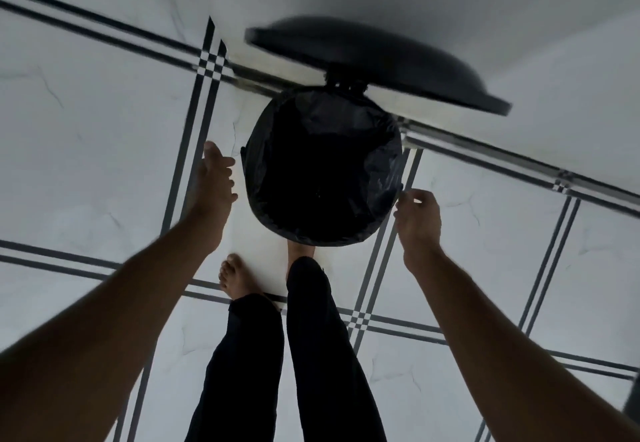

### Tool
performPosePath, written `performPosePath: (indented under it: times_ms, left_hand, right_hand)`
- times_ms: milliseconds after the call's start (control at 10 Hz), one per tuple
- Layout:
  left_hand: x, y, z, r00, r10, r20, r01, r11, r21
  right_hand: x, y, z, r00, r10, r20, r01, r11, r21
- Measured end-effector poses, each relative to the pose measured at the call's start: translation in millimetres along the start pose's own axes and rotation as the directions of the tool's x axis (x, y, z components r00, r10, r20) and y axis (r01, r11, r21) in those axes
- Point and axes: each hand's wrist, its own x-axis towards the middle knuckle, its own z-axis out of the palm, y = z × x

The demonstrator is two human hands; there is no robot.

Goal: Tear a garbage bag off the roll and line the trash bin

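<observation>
1 trash bin point(381, 233), lid point(374, 57) up, 1 black garbage bag point(325, 171) lining it. 2 hands flank it: left hand point(214, 178) open, empty; right hand point(417, 216) loosely curled, grip unclear.

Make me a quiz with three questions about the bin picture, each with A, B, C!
1. Where is the left hand?
A. Beside the bin
B. Inside the bin
C. On the lid

2. What colour is the bag?
A. White
B. Black
C. Blue

3. How is the lid?
A. Shut
B. Lying on the floor
C. Up

Answers: 1 A, the hand hangs open next to the rim. 2 B, black plastic folds over the rim. 3 C, the lid stands raised on its hinge behind the opening.
</observation>
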Motion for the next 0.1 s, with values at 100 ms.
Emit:
performPosePath:
  times_ms: [100]
  left_hand:
    - [-27.8,4.4,-5.6,0.986,0.166,-0.025,-0.165,0.986,0.017]
  right_hand:
    - [-26.3,-14.5,-18.5,0.993,-0.108,-0.051,0.105,0.993,-0.059]
